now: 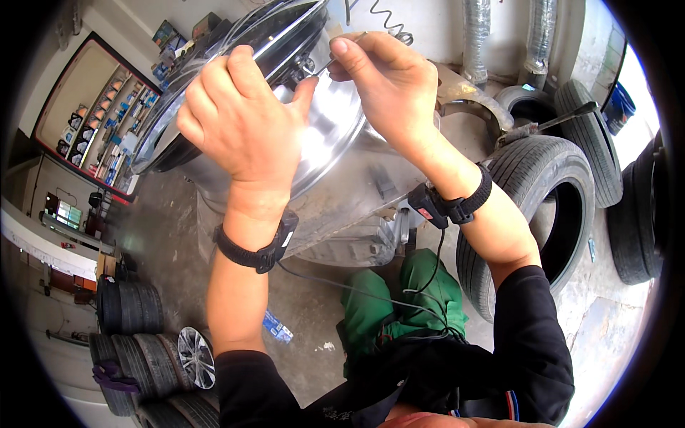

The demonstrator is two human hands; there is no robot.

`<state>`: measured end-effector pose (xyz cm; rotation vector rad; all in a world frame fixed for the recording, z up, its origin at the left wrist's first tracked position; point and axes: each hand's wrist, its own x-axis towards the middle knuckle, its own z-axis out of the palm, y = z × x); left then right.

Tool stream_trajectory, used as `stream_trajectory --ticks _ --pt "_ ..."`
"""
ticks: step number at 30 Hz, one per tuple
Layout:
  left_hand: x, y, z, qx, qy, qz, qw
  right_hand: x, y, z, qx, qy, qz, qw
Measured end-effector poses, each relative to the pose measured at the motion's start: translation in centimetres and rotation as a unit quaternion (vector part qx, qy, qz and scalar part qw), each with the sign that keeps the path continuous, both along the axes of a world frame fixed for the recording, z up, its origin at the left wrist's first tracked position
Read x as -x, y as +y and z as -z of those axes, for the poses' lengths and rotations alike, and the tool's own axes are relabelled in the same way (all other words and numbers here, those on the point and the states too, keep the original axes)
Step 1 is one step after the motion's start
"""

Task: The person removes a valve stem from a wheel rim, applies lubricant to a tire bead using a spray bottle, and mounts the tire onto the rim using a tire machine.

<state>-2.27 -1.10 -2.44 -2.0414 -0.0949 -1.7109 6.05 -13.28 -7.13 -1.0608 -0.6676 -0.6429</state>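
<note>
A large round piece with a shiny silver dish and a black outer ring stands tilted in front of me. My left hand is closed at the ring's edge, its fingers curled and their tips hidden. Its thumb reaches to a small black fitting on the dish. To the right, my right hand pinches a thin dark rod between thumb and fingers. The rod's end points at the fitting; I cannot tell whether they touch.
A grey metal surface lies below the dish. A big tyre stands at my right, with more tyres behind it. Stacked tyres and a spoked wheel are at lower left. A cable links my wrist straps.
</note>
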Motion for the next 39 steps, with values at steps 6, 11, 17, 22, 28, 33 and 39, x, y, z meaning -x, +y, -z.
stream_trajectory --ticks 6,11,17,22,28,33,39 --pt "-0.4 0.1 0.2 0.0 -0.024 -0.007 1.0 0.2 -0.3 0.3 0.053 -0.038 0.083 0.994" --pt "-0.8 0.1 0.3 0.003 -0.04 -0.002 0.999 -0.3 -0.3 -0.1 -0.002 0.019 -0.043 0.999" --pt "-0.8 0.2 0.3 0.009 -0.039 -0.001 0.999 0.2 -1.9 -1.0 0.099 0.05 -0.089 0.99" --pt "-0.8 0.1 0.3 0.014 -0.033 -0.005 0.999 0.5 -2.1 -1.3 0.116 0.076 -0.107 0.985" --pt "-0.6 -0.1 0.3 0.02 -0.018 -0.01 1.0 0.7 -1.7 -1.4 0.083 0.109 -0.145 0.98" --pt "0.5 -0.1 -0.3 0.015 0.031 0.003 0.999 0.6 -1.0 -1.1 0.029 0.1 -0.127 0.986" --pt "0.5 -0.6 -0.4 0.04 0.036 -0.022 0.998 0.8 -1.0 -0.9 0.02 0.113 -0.16 0.98"
